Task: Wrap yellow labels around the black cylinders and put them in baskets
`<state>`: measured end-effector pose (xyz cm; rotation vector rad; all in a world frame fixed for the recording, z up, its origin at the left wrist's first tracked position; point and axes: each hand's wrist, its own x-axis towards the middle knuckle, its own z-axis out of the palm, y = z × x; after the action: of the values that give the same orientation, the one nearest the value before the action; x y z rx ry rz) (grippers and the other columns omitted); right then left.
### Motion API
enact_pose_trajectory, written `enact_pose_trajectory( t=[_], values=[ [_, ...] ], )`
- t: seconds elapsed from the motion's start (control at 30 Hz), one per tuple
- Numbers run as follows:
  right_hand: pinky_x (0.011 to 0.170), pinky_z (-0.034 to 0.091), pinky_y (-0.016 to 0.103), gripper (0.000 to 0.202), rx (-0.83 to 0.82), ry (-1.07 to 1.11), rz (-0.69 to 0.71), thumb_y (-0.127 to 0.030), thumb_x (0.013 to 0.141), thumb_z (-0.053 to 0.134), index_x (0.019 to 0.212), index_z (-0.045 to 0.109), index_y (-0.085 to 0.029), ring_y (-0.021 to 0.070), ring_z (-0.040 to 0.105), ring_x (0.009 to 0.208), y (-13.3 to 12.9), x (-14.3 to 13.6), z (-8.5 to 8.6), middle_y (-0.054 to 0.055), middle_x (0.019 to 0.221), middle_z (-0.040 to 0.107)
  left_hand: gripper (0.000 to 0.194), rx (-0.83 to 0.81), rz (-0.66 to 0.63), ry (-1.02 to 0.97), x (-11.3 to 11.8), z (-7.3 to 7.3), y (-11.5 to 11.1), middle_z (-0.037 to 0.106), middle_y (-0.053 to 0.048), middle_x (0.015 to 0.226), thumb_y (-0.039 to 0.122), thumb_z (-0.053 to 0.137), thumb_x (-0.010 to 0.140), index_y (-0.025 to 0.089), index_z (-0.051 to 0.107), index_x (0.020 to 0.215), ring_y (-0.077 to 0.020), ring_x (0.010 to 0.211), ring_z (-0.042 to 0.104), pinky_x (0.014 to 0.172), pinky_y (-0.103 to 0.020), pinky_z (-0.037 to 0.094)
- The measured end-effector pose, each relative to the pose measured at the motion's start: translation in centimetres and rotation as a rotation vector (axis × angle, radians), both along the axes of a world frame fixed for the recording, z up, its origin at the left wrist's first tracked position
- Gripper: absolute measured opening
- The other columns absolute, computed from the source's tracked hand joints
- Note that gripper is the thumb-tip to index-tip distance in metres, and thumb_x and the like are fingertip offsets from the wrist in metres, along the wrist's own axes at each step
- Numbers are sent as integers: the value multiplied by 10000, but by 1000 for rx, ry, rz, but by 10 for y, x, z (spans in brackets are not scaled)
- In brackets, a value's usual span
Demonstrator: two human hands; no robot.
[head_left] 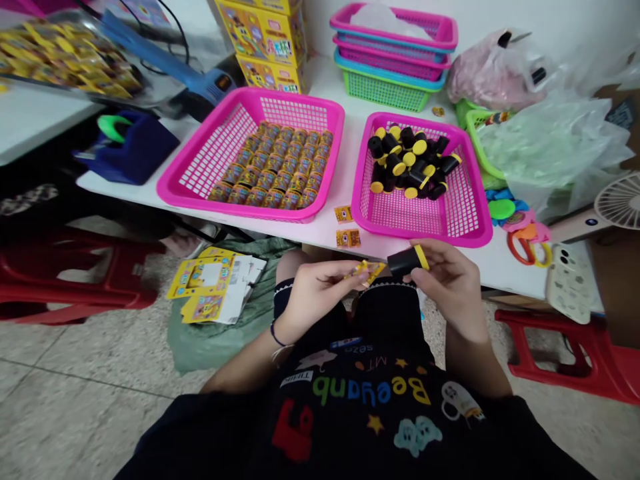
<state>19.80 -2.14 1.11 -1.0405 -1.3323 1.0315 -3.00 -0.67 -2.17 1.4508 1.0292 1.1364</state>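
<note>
Between the thumb and fingers of my left hand [323,287] is a small yellow printed label [370,270], partly folded and hard to make out in detail. My right hand [447,280] grips a black canister with a yellow lid [405,262], tilted on its side with the lid toward my palm. The label and the canister's dark end are close together above my lap. Just beyond, a pink basket [423,232] holds several loose black canisters with yellow lids [410,160]. Two small yellow printed pieces [348,238] lie at the table's front edge.
A larger pink basket [167,187] holds rows of labelled canisters [275,163]. Stacked baskets [390,90] and yellow boxes [267,40] stand behind. A blue tape dispenser [133,147] sits left. Plastic bags [555,140], a phone [570,283] and a fan [620,200] are right.
</note>
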Motion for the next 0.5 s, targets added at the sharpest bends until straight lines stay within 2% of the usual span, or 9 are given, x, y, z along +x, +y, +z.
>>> enact_pose_trajectory(
  t=[0.1, 0.17, 0.3, 0.43, 0.5],
  values=[
    [733, 700, 349, 330, -34, 36, -63, -394, 817, 860, 1096, 759, -250, 200, 796, 843, 4, -6, 2, 43, 985, 820, 283, 29, -51, 22, 3, -5, -4, 846, -59, 901, 401, 763, 922, 171, 848, 1064, -182, 709, 803, 692, -240, 668],
    [766, 699, 356, 334, -12, 59, -81, -446, 807, 867, 1063, 765, -256, 202, 799, 859, 6, -8, 3, 39, 984, 824, 357, 103, -71, 100, 2, -7, -5, 849, -36, 920, 411, 741, 943, 183, 806, 1211, -160, 717, 796, 720, -218, 654],
    [785, 688, 347, 332, 14, 71, -49, -487, 810, 863, 1052, 778, -276, 192, 791, 864, 6, -13, 4, 30, 999, 828, 574, 258, -81, 245, -1, -7, -5, 827, 39, 813, 379, 689, 987, 188, 577, 1517, -91, 551, 683, 617, -156, 585],
    [727, 679, 317, 305, 13, 87, -17, -503, 831, 841, 1035, 788, -282, 172, 778, 811, 8, -19, 3, 13, 957, 820, 472, 407, -91, 336, 0, -4, -5, 841, -7, 1064, 361, 653, 1016, 215, 637, 1465, -125, 661, 738, 732, -194, 616],
    [751, 684, 328, 298, -3, 87, 15, -497, 830, 844, 1032, 788, -285, 172, 780, 821, 9, -20, 2, 9, 956, 819, 429, 455, -116, 374, 0, -1, -6, 838, -18, 1081, 347, 616, 1041, 214, 653, 1447, -143, 721, 762, 789, -208, 619]
  ],
)
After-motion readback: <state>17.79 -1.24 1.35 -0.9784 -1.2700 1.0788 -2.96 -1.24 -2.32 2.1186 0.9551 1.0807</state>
